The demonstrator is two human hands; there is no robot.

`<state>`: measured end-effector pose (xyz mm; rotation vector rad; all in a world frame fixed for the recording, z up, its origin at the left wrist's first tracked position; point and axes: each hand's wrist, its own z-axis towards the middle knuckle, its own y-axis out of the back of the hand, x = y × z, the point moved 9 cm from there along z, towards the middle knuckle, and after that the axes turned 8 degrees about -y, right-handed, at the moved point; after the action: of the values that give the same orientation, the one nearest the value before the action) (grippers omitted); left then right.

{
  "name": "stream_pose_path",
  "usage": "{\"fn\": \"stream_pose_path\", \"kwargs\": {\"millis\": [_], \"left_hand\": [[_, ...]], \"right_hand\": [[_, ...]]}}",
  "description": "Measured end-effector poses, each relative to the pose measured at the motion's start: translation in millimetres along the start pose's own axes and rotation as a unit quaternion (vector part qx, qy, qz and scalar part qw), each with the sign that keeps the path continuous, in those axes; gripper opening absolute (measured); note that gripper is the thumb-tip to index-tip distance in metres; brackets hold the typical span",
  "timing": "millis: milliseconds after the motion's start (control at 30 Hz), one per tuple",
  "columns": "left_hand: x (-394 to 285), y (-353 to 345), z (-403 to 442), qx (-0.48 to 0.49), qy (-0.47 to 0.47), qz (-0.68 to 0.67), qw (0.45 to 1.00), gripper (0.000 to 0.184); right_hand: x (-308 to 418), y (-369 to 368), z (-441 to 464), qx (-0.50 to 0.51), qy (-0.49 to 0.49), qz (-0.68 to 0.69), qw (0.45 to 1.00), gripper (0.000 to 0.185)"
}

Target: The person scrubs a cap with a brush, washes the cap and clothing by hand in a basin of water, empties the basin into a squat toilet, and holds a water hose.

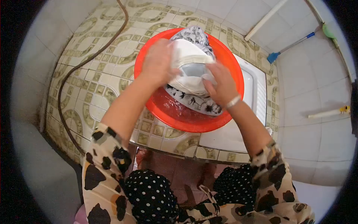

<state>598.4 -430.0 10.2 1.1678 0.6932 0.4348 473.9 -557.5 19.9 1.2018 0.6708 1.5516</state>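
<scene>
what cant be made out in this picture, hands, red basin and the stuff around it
All in the head view:
- left hand: fingers blurred, grip unclear
- white item: full shape hidden by both hands
- red basin: much of its bottom hidden by fabric and hands
- hose: upper end cut off by the top edge
- dark object: cut off at right by the black lens border
</scene>
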Motion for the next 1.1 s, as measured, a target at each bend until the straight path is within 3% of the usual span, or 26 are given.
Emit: {"fn": "stream_pose_path", "kwargs": {"millis": [67, 100, 133, 200, 367, 467, 600, 733, 867, 933, 967, 1033, 1067, 1100], "left_hand": [[-34.4, -45.6, 5.9, 0.021, -0.165, 0.02, 0.986, 0.066], [-26.9, -73.4, 4.0, 0.133, -0.108, 0.013, 0.985, 0.061], [-27.0, -83.4, 0.2, 0.133, -0.108, 0.014, 0.985, 0.061], [-21.6, -120.0, -15.6, 0.235, -0.074, 0.071, 0.967, 0.06], [-33.4, -148.2, -35.4, 0.302, -0.048, 0.114, 0.945, 0.07], [-32.9, -157.7, -31.6, 0.341, -0.026, 0.172, 0.924, 0.066], [-11.8, -195.5, -19.8, 0.345, -0.013, 0.19, 0.919, 0.076], [-24.9, -165.5, -20.8, 0.36, -0.025, 0.176, 0.916, 0.089], [-32.1, -143.9, -22.9, 0.344, -0.066, 0.122, 0.929, 0.076], [-42.6, -139.7, -22.3, 0.329, -0.098, 0.084, 0.935, 0.067], [-46.6, -141.7, -21.4, 0.327, -0.095, 0.079, 0.937, 0.067], [-59.9, -150.2, -19.3, 0.312, -0.098, -0.019, 0.945, 0.057], [-61.3, -154.8, -23.2, 0.31, -0.096, -0.02, 0.946, 0.057], [-71.4, -158.4, -30.5, 0.303, -0.115, -0.078, 0.943, 0.051]], "right_hand": [[-28.8, -51.1, 21.6, 0.032, -0.042, -0.046, 0.998, 0.051], [-39.9, -72.1, 26.4, 0.067, -0.084, -0.098, 0.989, 0.057], [-32.3, -75.6, 28.1, 0.067, -0.085, -0.098, 0.989, 0.057], [-50.9, -110.0, 8.5, 0.249, -0.189, -0.192, 0.93, 0.063], [-64.5, -144.2, -19.0, 0.296, -0.155, -0.25, 0.909, 0.065], [-73.5, -165.0, -21.0, 0.248, -0.089, -0.182, 0.947, 0.064], [-85.4, -173.5, -13.6, 0.314, -0.13, -0.132, 0.931, 0.058], [-88.1, -169.8, -10.4, 0.347, -0.151, -0.101, 0.92, 0.053], [-79.1, -153.3, 3.0, 0.332, -0.149, -0.081, 0.928, 0.05], [-90.1, -106.7, 20.5, 0.117, -0.21, 0.051, 0.969, 0.053], [-101.3, -109.4, 19.9, 0.12, -0.206, 0.047, 0.97, 0.053], [-142.7, -97.5, 18.2, -0.031, -0.278, 0.015, 0.96, 0.042], [-139.4, -95.1, 24.2, -0.031, -0.275, 0.014, 0.961, 0.042], [-141.2, -114.9, 26.4, 0.116, -0.295, -0.065, 0.946, 0.044]]}}
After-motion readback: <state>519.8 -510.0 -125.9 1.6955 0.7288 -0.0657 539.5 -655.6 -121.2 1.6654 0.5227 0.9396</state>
